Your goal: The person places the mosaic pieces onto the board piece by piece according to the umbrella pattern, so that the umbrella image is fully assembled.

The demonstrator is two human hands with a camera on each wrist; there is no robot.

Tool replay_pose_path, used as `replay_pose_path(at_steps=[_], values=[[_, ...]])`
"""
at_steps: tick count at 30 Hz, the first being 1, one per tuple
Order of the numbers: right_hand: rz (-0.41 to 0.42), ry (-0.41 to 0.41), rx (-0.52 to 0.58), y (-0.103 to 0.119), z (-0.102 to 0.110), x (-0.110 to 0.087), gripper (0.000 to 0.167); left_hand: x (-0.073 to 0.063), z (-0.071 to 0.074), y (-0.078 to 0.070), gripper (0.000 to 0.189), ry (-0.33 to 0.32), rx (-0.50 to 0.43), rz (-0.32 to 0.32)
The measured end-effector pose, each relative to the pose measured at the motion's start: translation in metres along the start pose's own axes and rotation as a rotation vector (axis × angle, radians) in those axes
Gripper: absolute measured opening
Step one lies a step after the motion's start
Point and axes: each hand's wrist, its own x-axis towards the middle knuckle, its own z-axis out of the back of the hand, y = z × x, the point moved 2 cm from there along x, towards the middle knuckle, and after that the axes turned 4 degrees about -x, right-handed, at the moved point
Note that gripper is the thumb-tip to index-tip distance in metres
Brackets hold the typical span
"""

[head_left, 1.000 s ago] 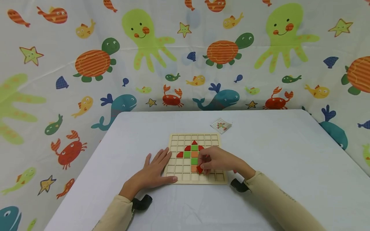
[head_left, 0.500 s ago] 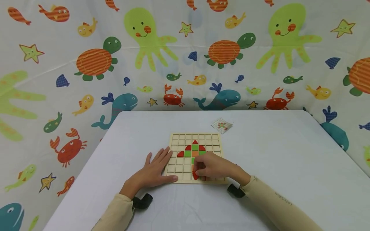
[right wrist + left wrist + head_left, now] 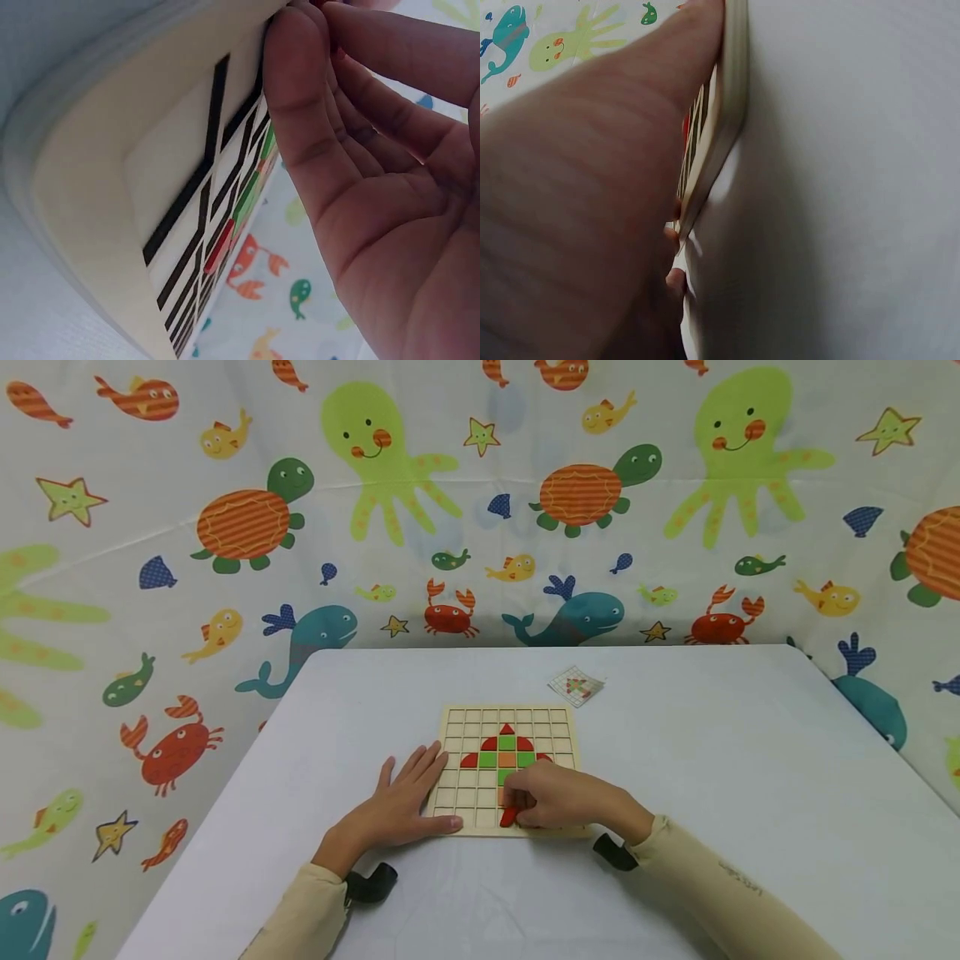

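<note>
A pale wooden grid board (image 3: 465, 799) lies on the table, bearing a pattern of red, green and orange tiles. A red triangle (image 3: 507, 729) tops it, and an orange square (image 3: 507, 759) sits between green ones. My right hand (image 3: 566, 795) pinches a small red tile (image 3: 508, 816) between thumb and fingers, low in the middle column at the board's bottom row. Its exact shape is partly hidden by the fingertips. My left hand (image 3: 405, 797) rests flat with fingers spread along the board's left edge, thumb on the near left corner. The left wrist view shows the board's side (image 3: 731, 90) beside that hand.
A small card (image 3: 576, 686) printed with a similar tile pattern lies beyond the board's far right corner. The white table (image 3: 712, 727) ends at a hanging cloth (image 3: 465, 468) with sea animals. A black wrist mount (image 3: 371, 885) is under the left sleeve, another (image 3: 615, 852) under the right.
My right hand has carried the red tile toward me and slightly left, to the bottom row. Over the last half second the tile has turned in the fingers. My left hand stays put.
</note>
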Motion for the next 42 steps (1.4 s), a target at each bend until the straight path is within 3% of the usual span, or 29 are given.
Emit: replay_pose_path(at_steps=[18,24,30,42], values=[[-0.003,-0.023,-0.044,0.001,-0.008,0.005,0.015,0.000,0.000,0.001,0.112,0.000,-0.005,-0.005],[-0.023,-0.026,-0.130,0.008,-0.009,0.005,0.013,0.000,0.001,0.000,0.112,0.008,-0.004,0.002],[0.009,-0.045,-0.231,0.011,-0.012,0.002,0.013,0.000,0.001,-0.002,0.112,0.010,-0.013,0.003],[0.033,-0.062,-0.267,0.014,-0.015,0.002,0.017,-0.001,-0.001,-0.002,0.112,-0.003,-0.002,0.002]])
